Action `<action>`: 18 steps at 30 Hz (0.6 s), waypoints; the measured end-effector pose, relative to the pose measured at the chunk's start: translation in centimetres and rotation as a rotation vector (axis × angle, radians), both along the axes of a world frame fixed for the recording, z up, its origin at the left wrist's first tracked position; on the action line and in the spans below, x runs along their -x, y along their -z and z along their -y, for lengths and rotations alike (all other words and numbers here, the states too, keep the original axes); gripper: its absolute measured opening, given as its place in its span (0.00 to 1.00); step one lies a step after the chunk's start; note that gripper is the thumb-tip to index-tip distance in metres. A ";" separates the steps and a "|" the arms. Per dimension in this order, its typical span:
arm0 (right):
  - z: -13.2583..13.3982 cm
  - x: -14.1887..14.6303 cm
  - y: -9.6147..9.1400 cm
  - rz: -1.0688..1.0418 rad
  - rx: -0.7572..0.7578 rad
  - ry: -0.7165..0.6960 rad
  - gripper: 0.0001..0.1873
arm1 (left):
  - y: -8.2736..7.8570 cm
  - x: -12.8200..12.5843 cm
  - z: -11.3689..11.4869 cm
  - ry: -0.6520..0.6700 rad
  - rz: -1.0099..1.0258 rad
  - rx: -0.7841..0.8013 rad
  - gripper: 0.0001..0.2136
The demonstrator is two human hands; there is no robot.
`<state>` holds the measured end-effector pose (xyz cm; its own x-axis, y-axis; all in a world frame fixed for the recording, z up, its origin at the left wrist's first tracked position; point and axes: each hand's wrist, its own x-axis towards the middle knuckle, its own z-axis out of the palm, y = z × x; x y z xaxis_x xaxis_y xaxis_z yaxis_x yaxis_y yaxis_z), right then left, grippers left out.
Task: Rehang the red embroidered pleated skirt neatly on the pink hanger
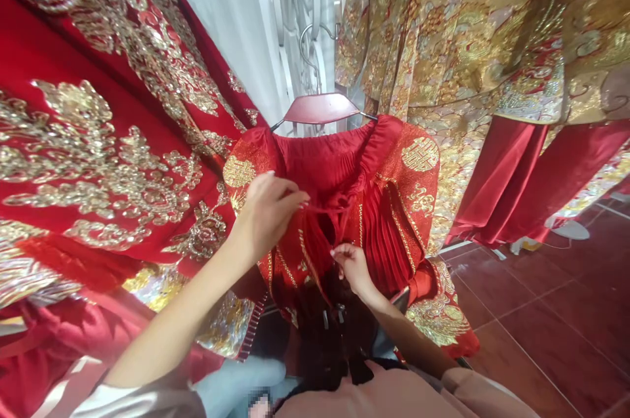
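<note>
A red pleated skirt [388, 208] with gold embroidered emblems hangs from a red hanger [319, 107] in front of me. My left hand [268, 208] is closed in a pinch on a thin red tie string [327, 210] at the skirt's waist. Lower down, my right hand [350, 265] has its fingers curled on the red ties where they hang over the pleats. The string runs taut between the two hands.
A large red garment with gold embroidery [98, 142] hangs at my left. Gold and red robes [467, 31] hang at the upper right. A white curtain and metal window grille [295, 18] are behind the hanger. Red floor tiles [551, 313] lie at the right.
</note>
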<state>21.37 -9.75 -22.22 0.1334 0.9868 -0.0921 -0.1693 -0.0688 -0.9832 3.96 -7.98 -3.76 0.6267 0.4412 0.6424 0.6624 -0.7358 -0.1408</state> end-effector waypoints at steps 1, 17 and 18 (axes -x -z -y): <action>0.3 -1.2 -0.1 0.125 -0.037 0.008 0.12 | -0.1 0.3 0.1 0.074 -0.025 0.071 0.13; -8.7 -8.5 -15.9 0.799 -0.681 0.817 0.10 | -1.4 -0.1 -6.0 -0.446 0.664 0.357 0.09; -8.7 -9.6 -16.2 0.720 -0.684 0.727 0.09 | -1.9 1.0 -5.7 -0.325 0.747 0.448 0.08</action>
